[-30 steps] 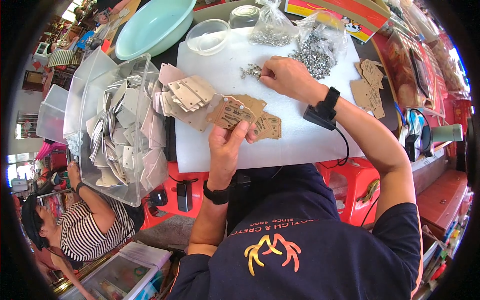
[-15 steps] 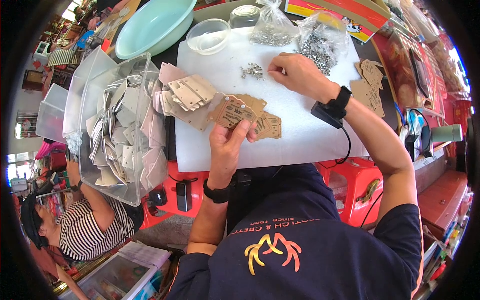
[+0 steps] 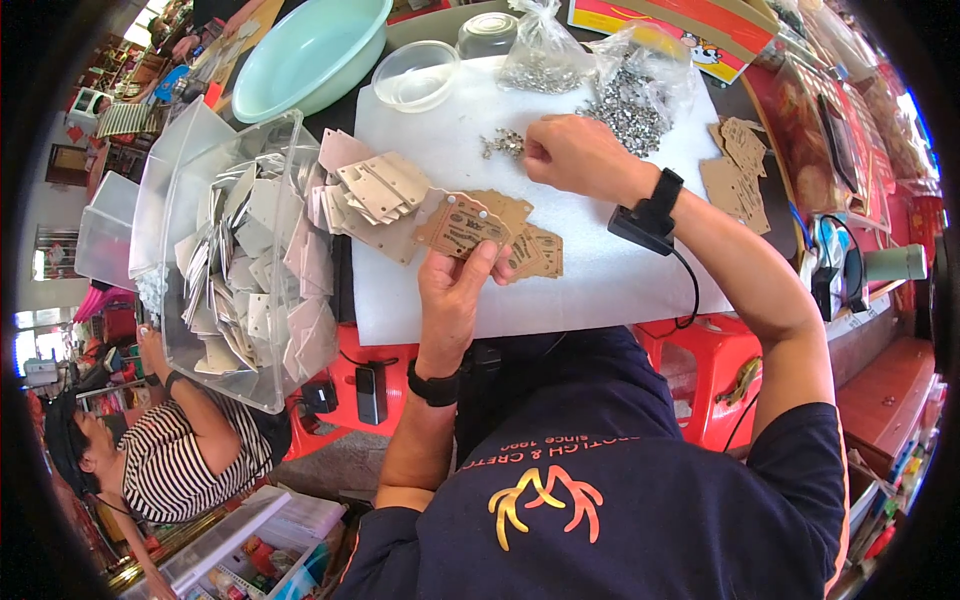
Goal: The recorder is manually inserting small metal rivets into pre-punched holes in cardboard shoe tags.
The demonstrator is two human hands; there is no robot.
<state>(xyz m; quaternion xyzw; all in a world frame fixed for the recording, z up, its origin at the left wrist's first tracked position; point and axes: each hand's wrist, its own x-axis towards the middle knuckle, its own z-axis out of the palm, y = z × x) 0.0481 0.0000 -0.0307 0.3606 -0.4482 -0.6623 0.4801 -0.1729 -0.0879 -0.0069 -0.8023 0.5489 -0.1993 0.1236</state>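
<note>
Brown card [image 3: 460,224] in left hand [image 3: 456,283]; two clear bags [image 3: 543,52] beyond.

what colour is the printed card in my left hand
The printed card is kraft brown with darker print; it shows best in the head view.
</note>
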